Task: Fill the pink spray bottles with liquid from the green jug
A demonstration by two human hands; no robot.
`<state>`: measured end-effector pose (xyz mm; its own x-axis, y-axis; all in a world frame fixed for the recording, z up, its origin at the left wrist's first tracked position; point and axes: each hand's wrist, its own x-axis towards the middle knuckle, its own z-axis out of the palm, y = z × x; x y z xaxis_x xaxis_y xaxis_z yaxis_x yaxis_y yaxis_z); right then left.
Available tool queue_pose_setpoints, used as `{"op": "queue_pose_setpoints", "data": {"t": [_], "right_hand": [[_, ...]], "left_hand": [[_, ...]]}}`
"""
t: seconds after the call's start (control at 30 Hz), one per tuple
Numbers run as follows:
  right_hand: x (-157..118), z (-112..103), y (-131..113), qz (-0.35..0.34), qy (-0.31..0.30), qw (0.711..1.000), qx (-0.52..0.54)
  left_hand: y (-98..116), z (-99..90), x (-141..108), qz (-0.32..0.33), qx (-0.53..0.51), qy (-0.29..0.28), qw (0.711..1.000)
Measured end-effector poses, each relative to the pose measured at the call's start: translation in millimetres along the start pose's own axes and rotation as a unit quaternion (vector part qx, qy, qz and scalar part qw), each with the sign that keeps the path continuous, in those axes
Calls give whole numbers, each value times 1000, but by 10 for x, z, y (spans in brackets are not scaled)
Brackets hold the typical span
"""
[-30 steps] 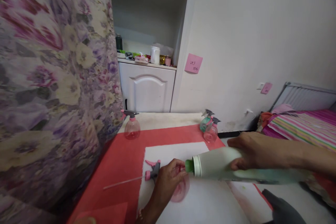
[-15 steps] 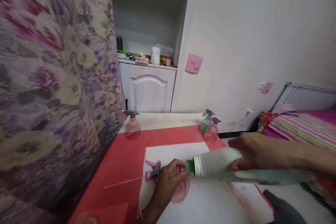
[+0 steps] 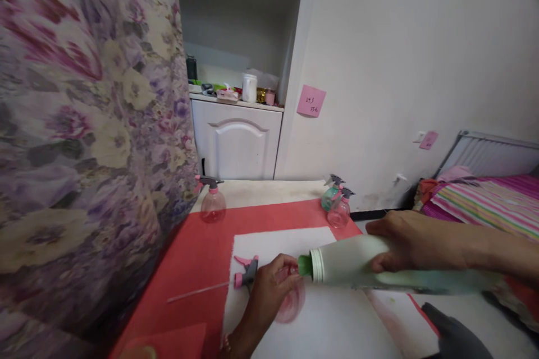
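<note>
My left hand point(image 3: 273, 286) is closed around the neck of a round pink clear bottle point(image 3: 291, 304) standing on a white sheet point(image 3: 328, 325). In my right hand point(image 3: 398, 244) is a large pale green bottle point(image 3: 349, 262), tilted almost level. Its green-lined mouth points left, right beside the pink bottle's neck. Whether liquid is flowing I cannot make out. A grey and pink spray head point(image 3: 247, 272) lies left of my left hand, and its thin clear tube stretches out over the red cloth point(image 3: 193, 269).
A pink spray bottle point(image 3: 213, 205) stands at the table's back left. At the back right are a green one point(image 3: 330, 197) and another pink one point(image 3: 339, 214). A flowered curtain point(image 3: 92, 123) hangs at left. Something dark grey point(image 3: 457, 336) is at the lower right.
</note>
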<state>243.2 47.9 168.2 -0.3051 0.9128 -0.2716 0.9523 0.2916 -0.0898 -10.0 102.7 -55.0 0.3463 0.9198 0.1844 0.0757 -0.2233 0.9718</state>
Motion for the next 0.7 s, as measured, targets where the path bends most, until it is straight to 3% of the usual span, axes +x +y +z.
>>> {"op": "queue_pose_setpoints", "data": {"t": [0.7], "right_hand": [[4,12,18,-9,15,1000,-2]], "left_hand": [[96,-2,-13,1,9,-3,1000]]}}
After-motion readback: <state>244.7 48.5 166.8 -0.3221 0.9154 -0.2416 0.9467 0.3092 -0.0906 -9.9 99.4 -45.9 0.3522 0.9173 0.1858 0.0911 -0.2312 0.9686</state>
